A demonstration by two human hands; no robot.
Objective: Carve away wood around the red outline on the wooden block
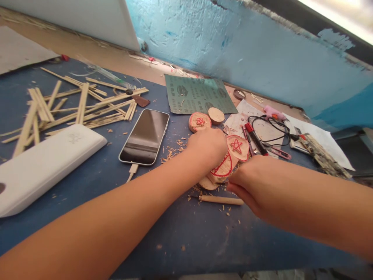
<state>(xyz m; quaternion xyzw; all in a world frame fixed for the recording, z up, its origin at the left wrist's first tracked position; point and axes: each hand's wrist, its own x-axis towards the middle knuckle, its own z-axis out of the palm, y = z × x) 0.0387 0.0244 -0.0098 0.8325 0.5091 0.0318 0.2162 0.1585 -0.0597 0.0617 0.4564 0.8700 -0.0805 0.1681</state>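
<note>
My left hand (207,146) is closed on a round wooden slice (223,168) with a red curved drawing, held on edge above the blue tabletop (186,233). My right hand (251,182) is beside that slice on its right, fingers curled toward it; what they hold, if anything, is hidden. Another slice with a red star (238,147) lies just behind. A wooden-handled tool (220,200) lies on the table under my hands. A plain slice (207,183) lies partly under the held one.
A phone (145,136) on a cable and a white power bank (43,163) lie to the left. Wooden sticks (81,105) are scattered at far left. Sandpaper (198,94), two more slices (199,121), markers (255,138), cables and papers sit behind. Shavings litter the table.
</note>
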